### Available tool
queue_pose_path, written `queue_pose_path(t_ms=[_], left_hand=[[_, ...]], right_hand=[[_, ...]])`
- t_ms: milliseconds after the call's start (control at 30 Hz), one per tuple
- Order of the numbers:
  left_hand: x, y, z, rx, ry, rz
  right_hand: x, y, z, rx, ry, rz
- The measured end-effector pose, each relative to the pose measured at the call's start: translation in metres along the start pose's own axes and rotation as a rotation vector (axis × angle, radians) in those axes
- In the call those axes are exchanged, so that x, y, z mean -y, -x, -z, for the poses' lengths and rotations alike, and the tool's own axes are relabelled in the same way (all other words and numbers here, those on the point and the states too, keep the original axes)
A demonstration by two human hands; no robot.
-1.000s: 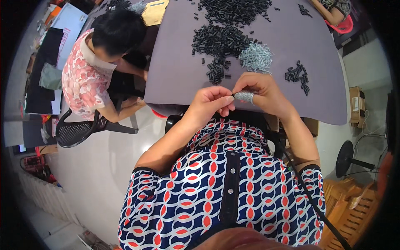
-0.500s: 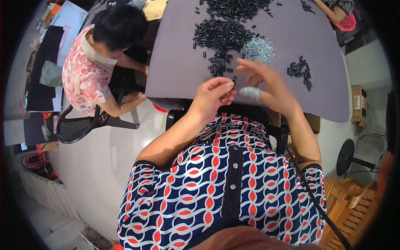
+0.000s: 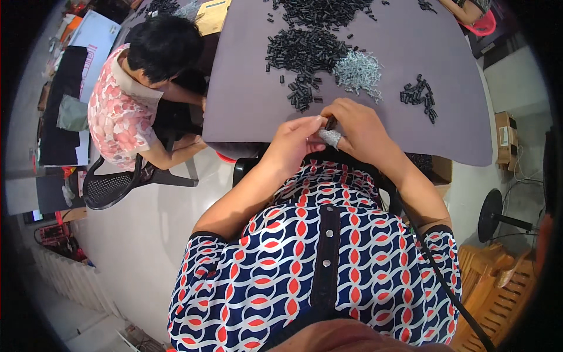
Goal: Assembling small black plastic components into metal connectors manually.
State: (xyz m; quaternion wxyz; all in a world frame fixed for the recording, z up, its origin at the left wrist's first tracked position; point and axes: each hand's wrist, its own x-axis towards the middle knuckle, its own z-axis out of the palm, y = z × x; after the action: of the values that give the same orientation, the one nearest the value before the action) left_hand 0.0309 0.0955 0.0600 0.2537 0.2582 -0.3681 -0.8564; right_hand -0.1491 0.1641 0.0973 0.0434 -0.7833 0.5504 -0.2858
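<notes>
My left hand (image 3: 291,142) and my right hand (image 3: 365,130) meet at the near edge of the table. Between their fingertips is a small black part (image 3: 331,122), gripped by both and mostly covered by the fingers. A grey wrapping (image 3: 330,137) covers my right thumb. Just beyond my hands lie several loose black cylindrical parts (image 3: 301,94), trailing from a larger black pile (image 3: 305,50). Beside that pile is a heap of small silvery metal pieces (image 3: 358,71). To the right lies a smaller group of black parts (image 3: 419,97).
The grey-covered table (image 3: 246,88) spreads out in front of me. On my left a person (image 3: 129,105) sits on a black chair (image 3: 111,185). Another person's arm (image 3: 466,10) shows at the far right, near a red basin (image 3: 484,24). A cable (image 3: 431,264) runs down my right side.
My right hand has come left and closed in on my left hand, its fingers now at the small black part. The view has shifted slightly.
</notes>
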Motion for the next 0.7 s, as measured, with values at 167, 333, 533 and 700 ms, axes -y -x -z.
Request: queue_pose_path(t_ms=[167,333,533,700], left_hand=[[0.000,-0.001,0.010,0.161,0.058,0.132],[0.020,0.003,0.010,0.172,0.187,0.064],[0.032,0.000,0.011,0.180,-0.143,-0.010],[0.001,-0.022,0.013,-0.102,-1.287,-0.876]], right_hand=[[0.005,0.002,0.006,0.068,-0.136,-0.044],[0.002,0.008,-0.009,0.047,0.037,0.050],[-0.005,0.028,-0.016,0.103,0.095,0.012],[-0.053,0.042,0.014,-0.110,0.416,-0.231]])
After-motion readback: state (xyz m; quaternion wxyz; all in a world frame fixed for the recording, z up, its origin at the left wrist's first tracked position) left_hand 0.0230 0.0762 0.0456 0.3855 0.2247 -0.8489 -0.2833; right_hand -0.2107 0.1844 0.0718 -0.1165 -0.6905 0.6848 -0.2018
